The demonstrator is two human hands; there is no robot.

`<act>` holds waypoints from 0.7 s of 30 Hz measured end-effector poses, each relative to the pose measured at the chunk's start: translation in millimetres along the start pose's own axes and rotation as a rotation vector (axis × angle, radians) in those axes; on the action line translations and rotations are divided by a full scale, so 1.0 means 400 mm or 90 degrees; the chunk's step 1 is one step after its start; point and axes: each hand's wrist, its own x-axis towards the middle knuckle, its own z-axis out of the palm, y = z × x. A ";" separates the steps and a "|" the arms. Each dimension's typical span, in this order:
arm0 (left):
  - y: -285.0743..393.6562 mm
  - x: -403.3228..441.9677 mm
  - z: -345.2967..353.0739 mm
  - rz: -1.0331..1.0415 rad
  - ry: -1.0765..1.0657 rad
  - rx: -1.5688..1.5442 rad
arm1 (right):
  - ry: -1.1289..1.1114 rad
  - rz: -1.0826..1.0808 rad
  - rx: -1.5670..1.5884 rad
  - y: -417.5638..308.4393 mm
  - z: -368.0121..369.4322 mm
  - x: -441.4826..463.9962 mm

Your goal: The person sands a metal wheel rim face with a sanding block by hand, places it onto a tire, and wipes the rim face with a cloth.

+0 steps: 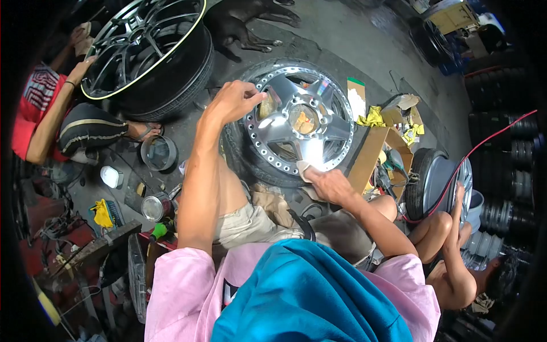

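A polished alloy wheel face (pixel 277 133) with five broad spokes and a ring of bolt holes lies flat on a tyre (pixel 235 149) in front of my knees. My right hand (pixel 330 185) is closed on a pale cloth (pixel 305 169), pressed to the wheel's near edge. At the upper left of the wheel is my left hand (pixel 232 101), its fingers loosely bent and apart from the thumb, with nothing visible in it. Whether it touches the rim I cannot tell. Crumpled brownish material (pixel 303 121) shows through the centre hole.
Another person's hand (pixel 81 69) holds a large black-and-silver wheel (pixel 137 39) at upper left. A black dog (pixel 245 23) lies behind. A cardboard box (pixel 370 162) with tools stands right; another person (pixel 450 251) sits beyond. Cans (pixel 155 208) and a bowl (pixel 159 153) are left.
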 end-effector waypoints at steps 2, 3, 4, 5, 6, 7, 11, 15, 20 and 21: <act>0.004 0.009 0.015 0.011 -0.009 -0.001 | -0.006 -0.001 -0.011 -0.006 -0.014 0.007; 0.006 0.009 0.018 0.011 -0.018 -0.001 | -0.011 -0.005 -0.021 -0.006 -0.024 0.019; 0.009 0.006 0.021 0.013 -0.029 -0.001 | -0.012 -0.006 -0.020 0.002 -0.023 0.032; 0.010 0.003 0.020 0.012 -0.029 -0.001 | -0.033 0.001 -0.053 0.017 -0.019 0.050; 0.010 -0.001 0.018 0.008 -0.021 0.000 | -0.054 0.009 -0.087 0.033 -0.015 0.065; 0.011 -0.005 0.017 0.003 -0.012 0.001 | -0.002 0.001 -0.108 0.046 -0.012 0.077; 0.005 -0.029 -0.004 -0.018 -0.009 0.014 | 0.039 0.007 -0.053 0.033 -0.012 0.060; -0.017 -0.037 -0.013 -0.039 0.005 0.030 | 0.055 -0.031 -0.035 0.052 0.000 0.021; -0.017 -0.021 0.007 0.014 0.000 0.045 | 0.042 -0.006 -0.092 0.076 -0.036 0.109; -0.005 -0.026 0.003 0.012 0.004 0.044 | 0.030 0.013 -0.095 0.066 -0.036 0.108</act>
